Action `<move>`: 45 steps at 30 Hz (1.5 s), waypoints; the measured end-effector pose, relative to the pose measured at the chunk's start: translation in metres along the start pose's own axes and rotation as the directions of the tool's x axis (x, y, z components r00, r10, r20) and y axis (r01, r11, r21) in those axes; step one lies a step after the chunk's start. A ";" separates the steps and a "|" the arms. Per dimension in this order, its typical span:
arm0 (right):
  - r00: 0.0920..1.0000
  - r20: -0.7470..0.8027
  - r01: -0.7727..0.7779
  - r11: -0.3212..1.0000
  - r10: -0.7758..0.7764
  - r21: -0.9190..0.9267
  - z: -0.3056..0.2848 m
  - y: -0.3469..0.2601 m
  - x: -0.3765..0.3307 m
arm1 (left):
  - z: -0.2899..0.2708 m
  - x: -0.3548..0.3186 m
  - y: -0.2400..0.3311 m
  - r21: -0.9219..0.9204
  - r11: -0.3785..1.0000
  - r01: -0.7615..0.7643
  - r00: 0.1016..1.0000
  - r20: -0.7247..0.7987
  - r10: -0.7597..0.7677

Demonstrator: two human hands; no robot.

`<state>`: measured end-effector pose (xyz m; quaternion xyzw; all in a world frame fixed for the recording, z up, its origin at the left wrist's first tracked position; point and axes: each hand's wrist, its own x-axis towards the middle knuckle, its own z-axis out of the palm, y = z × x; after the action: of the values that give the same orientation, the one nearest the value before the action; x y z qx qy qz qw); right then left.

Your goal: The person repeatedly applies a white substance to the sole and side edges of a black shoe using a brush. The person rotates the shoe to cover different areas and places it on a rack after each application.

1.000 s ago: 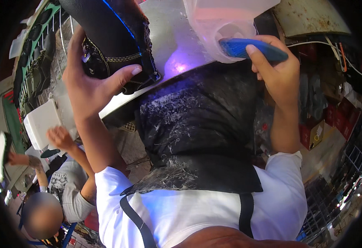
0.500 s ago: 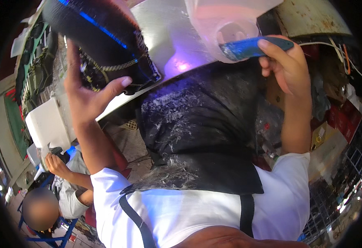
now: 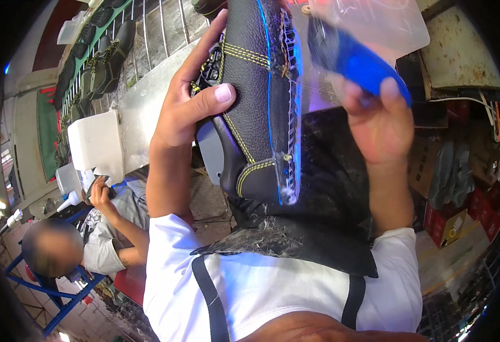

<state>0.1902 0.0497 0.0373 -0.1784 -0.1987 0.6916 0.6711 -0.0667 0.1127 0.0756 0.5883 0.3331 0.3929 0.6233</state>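
My left hand (image 3: 184, 108) is wrapped round a black leather shoe upper (image 3: 250, 97) with yellow stitching, its thumb pressed on the side. The shoe is held up in front of my apron, its stitched bottom edge facing right. A thin blue line runs along that edge. In my right hand (image 3: 381, 125) is a blue-handled brush (image 3: 369, 65), smeared by motion. Its bristle end points up and left toward the shoe's edge, apart from it. Behind the brush stands a translucent plastic container (image 3: 407, 28).
A metal worktop (image 3: 138, 102) lies beyond my left arm, with a white plastic tub (image 3: 94, 145) beside it. Several black shoes hang on a rack (image 3: 107, 71) at far left. A seated co-worker's hand (image 3: 102, 194) is lower left. Red boxes (image 3: 441, 222) stand at right.
The shoe has moved right and nearer, turned so its bottom edge faces the brush. The brush has lifted from the container's round cup and tilted upward.
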 end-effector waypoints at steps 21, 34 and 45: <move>0.571 0.819 0.805 0.159 0.050 -0.571 0.031 -0.052 0.005 | -0.005 -0.017 0.013 -0.023 1.000 0.016 0.996 0.083 -0.014; 0.712 0.699 0.677 0.197 0.072 -0.709 0.032 -0.093 0.029 | 0.009 -0.025 0.018 -0.035 0.998 0.045 0.994 0.100 -0.042; 0.617 0.785 0.783 0.051 0.053 -0.620 0.030 -0.057 -0.006 | 0.010 -0.020 0.015 0.151 0.988 0.002 1.000 -0.009 -0.001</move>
<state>0.2237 0.0436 0.0921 -0.2496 -0.8363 0.1895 0.4499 -0.0681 0.0905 0.0902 0.6318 0.3653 0.3686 0.5758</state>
